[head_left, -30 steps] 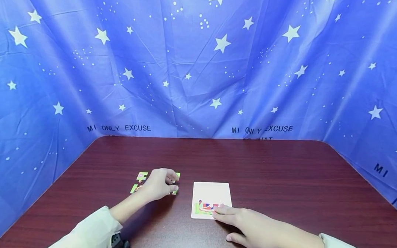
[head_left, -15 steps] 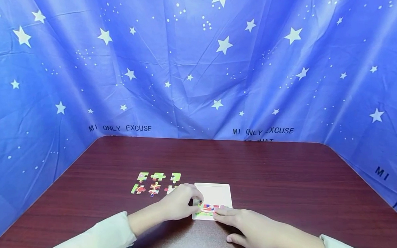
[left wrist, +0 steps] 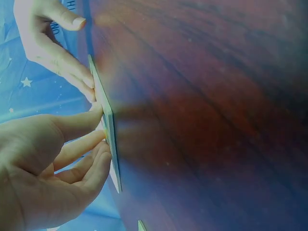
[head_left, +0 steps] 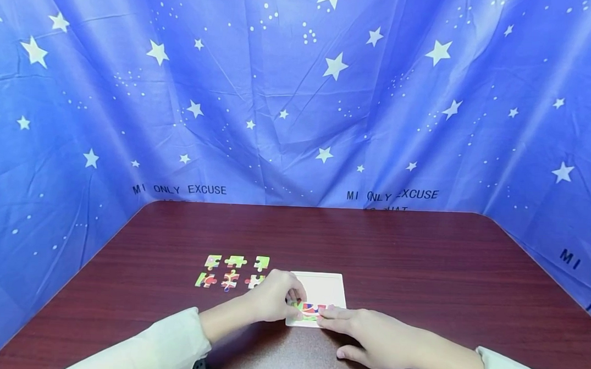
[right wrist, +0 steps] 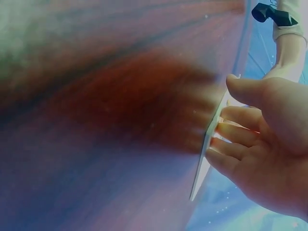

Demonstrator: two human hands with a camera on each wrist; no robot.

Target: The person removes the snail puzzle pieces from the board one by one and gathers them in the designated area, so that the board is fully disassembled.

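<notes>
A white square puzzle board [head_left: 324, 288] lies on the table, with joined puzzle pieces [head_left: 312, 311] in red, blue, white and green along its near side. My left hand [head_left: 272, 297] is over the board's left edge, thumb and fingertips pinching a greenish puzzle piece [head_left: 298, 305] down against the board, mostly covered by the fingers. My right hand [head_left: 375, 336] rests its straight fingers on the pieces at the board's near right, hiding part of them. In the right wrist view the board [right wrist: 202, 166] shows edge-on under those fingertips.
Several loose puzzle pieces [head_left: 230, 280] lie in two rows left of the board. One of them, a white and red piece [head_left: 254, 282], sits close behind my left hand. A starred blue curtain [head_left: 299, 96] hangs around the dark wooden table [head_left: 396, 249].
My left hand has moved right and nearer, from the loose pieces to the board's left edge, bringing a piece with it. My right hand stays in place on the board.
</notes>
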